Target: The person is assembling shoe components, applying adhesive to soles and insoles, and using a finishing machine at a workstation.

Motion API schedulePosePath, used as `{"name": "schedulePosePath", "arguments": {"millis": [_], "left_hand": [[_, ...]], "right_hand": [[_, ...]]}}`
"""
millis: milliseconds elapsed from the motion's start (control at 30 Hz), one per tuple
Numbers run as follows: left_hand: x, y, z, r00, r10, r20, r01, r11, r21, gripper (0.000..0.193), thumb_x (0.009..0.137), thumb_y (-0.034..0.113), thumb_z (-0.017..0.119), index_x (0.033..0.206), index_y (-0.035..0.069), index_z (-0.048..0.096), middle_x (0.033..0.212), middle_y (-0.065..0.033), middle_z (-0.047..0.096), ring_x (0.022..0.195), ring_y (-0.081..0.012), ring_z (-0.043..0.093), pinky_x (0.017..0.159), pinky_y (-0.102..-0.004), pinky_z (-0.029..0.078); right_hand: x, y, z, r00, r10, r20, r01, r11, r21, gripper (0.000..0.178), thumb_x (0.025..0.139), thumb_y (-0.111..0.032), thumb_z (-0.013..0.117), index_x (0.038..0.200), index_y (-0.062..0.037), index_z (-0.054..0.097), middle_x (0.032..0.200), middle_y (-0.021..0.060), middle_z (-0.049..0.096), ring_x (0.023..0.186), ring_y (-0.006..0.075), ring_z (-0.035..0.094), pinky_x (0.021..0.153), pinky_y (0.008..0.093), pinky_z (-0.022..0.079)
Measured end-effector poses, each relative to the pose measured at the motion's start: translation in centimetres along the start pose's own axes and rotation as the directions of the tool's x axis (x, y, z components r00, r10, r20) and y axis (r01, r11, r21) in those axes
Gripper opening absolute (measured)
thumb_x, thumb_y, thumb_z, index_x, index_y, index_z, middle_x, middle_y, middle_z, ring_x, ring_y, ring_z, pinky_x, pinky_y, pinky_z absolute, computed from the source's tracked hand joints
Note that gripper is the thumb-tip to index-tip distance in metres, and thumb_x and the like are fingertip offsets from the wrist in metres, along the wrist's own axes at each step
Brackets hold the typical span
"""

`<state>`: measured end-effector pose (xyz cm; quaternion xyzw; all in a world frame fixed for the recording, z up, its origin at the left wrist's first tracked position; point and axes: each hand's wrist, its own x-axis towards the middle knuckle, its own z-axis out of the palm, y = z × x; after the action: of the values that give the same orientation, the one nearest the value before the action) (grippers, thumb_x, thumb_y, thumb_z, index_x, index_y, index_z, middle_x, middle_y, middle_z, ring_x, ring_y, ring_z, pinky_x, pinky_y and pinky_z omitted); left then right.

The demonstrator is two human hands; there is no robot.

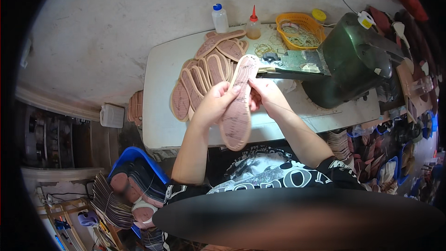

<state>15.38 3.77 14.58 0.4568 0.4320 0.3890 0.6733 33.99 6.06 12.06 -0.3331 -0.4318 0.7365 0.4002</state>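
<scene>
A pinkish-brown shoe insole (pixel 236 118) with a pale edge and dark printed lines is held up in front of me over the white table (pixel 158 132). My left hand (pixel 215 103) grips its left edge, thumb on top and the other fingers behind. On the opposite edge, my right hand (pixel 264 93) pinches it near the middle, fingers curled. Beyond them, a heap of similar insoles (pixel 189 86) overlaps on the table. Close past the toe of the held insole reaches the flat arm of a dark green machine (pixel 353 65).
A clear bottle with a blue cap (pixel 220 21) and a red-nozzled bottle (pixel 253 29) stand by the wall. An orange basket (pixel 297 42) holds rubber bands. Stacked soles fill a blue crate (pixel 160 169) at lower left. A white jug (pixel 112 115) is left of the table.
</scene>
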Motion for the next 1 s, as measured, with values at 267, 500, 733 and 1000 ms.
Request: {"name": "schedulePosePath", "arguments": {"millis": [267,500,733,1000], "left_hand": [[1.9,1.6,3.5,0.980,-0.094,0.174,0.107,0.992,-0.066,0.030,0.098,0.030,0.053,0.103,0.001,0.060,0.081,-0.0043,0.067,0.061,-0.0076,0.060,0.055,-0.0215,0.050],[4.5,2.2,4.6,0.953,-0.251,0.167,0.236,0.966,0.104,0.036,0.097,0.035,0.053,0.088,0.002,0.062,0.053,-0.0042,0.059,0.035,-0.0096,0.051,0.033,-0.0193,0.038],[1.6,4.1,3.2,0.982,-0.175,-0.065,0.186,0.895,0.406,0.038,0.098,0.031,0.053,0.074,0.002,0.060,0.051,-0.0013,0.053,0.041,-0.0064,0.047,0.039,-0.0226,0.035],[-1.2,-3.6,-3.9,0.793,0.285,-0.538,-0.170,0.952,0.254,0.028,0.099,0.027,0.053,0.088,0.002,0.060,0.070,0.0015,0.056,0.064,-0.0046,0.049,0.057,-0.0221,0.040]], "right_hand": [[-0.2,0.1,-3.1,0.990,-0.066,-0.122,0.075,0.995,0.072,0.033,0.099,-0.029,0.052,0.086,-0.0018,0.066,0.066,0.0004,0.061,0.050,0.0057,0.051,0.045,0.0210,0.039],[-2.9,-3.9,-5.5,0.998,0.048,-0.026,-0.050,0.997,-0.058,0.038,0.099,-0.031,0.050,0.106,0.0039,0.066,0.096,0.0061,0.067,0.085,0.0100,0.061,0.077,0.0247,0.048],[-6.1,-2.7,-4.1,0.999,0.027,-0.028,-0.034,0.958,-0.284,0.026,0.095,-0.023,0.061,0.107,-0.0001,0.061,0.095,-0.0002,0.062,0.086,0.0059,0.056,0.077,0.0225,0.046],[-6.0,0.4,-0.2,0.980,-0.185,-0.079,0.168,0.969,-0.180,0.034,0.082,-0.001,0.073,0.112,-0.0007,0.058,0.085,-0.0018,0.054,0.078,0.0073,0.053,0.078,0.0215,0.046]]}}
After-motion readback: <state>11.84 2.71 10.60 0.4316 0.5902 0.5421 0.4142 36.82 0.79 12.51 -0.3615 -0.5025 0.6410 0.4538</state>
